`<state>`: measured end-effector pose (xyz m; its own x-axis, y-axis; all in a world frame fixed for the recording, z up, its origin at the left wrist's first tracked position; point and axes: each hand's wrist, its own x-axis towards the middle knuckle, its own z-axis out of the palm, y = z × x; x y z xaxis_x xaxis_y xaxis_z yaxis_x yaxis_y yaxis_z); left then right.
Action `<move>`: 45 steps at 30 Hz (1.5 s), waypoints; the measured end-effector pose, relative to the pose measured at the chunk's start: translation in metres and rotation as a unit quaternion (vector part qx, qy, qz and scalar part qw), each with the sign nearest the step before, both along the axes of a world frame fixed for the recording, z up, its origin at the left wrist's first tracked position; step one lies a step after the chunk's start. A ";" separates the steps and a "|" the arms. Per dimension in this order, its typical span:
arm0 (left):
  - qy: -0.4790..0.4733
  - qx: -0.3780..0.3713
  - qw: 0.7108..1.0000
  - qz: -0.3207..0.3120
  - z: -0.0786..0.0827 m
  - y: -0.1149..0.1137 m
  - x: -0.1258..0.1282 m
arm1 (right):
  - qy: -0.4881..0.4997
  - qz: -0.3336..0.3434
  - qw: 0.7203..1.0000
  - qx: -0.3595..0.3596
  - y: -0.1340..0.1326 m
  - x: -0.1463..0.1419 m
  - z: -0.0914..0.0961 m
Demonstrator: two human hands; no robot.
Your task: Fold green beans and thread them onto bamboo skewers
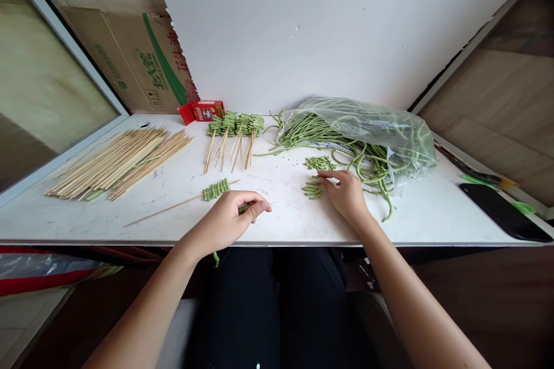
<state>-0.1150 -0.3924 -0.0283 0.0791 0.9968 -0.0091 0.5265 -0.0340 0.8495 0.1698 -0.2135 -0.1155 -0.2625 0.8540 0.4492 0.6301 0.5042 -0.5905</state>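
My left hand (231, 216) is curled over the front of the table with a long green bean (244, 208) in its fingers; the bean's tail end hangs below the table edge. Just behind that hand lies a skewer with bean pieces (216, 189) threaded close together. My right hand (345, 193) pinches at a small pile of short bean pieces (311, 190), and one piece appears to sit between thumb and index finger. Behind it is a heap of smaller bean bits (319, 163).
Loose bamboo skewers (116, 161) lie at left. Several filled bean skewers (236, 124) stand bundled at the back, beside a red box (208, 110). A plastic bag (411, 132) of long beans (311, 130) spreads across the right; a black phone (504, 210) lies at the right edge.
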 end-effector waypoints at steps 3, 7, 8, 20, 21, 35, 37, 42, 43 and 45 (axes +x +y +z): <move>-0.006 -0.003 1.000 -0.004 0.001 -0.001 0.002 | 0.003 -0.019 1.000 0.015 -0.002 -0.001 0.001; -0.018 -0.019 1.000 -0.017 0.002 -0.002 0.003 | -0.022 0.037 0.999 -0.009 -0.005 -0.004 0.006; -0.019 -0.024 0.999 -0.020 0.002 -0.002 0.004 | -0.024 0.053 0.998 -0.019 -0.006 -0.004 0.009; -0.012 0.010 0.999 -0.041 -0.018 -0.001 0.002 | 0.029 0.103 0.988 -0.110 -0.014 -0.002 0.029; -0.012 0.016 0.999 -0.047 -0.020 -0.001 0.002 | 0.036 0.102 0.989 -0.104 -0.017 -0.004 0.034; -0.185 -0.016 0.983 0.010 -0.015 -0.002 0.024 | 0.005 0.335 0.941 0.036 -0.093 -0.047 0.078; -0.159 -0.017 0.987 0.006 -0.013 -0.002 0.024 | 0.027 0.324 0.945 0.048 -0.087 -0.045 0.076; -0.137 0.000 0.990 0.008 -0.013 0.000 0.024 | 0.039 0.317 0.947 0.038 -0.084 -0.042 0.077; -0.136 0.004 0.991 0.007 -0.014 0.000 0.024 | 0.041 0.322 0.945 0.032 -0.085 -0.042 0.077; -0.129 0.013 0.992 0.006 -0.014 -0.001 0.025 | 0.046 0.327 0.944 0.022 -0.088 -0.043 0.077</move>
<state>-0.0895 -0.3934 -0.0421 0.0631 0.9974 0.0356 0.2929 -0.0526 0.9547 0.1264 -0.3013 -0.0382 -0.6852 0.5034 0.5264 0.1240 0.7928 -0.5968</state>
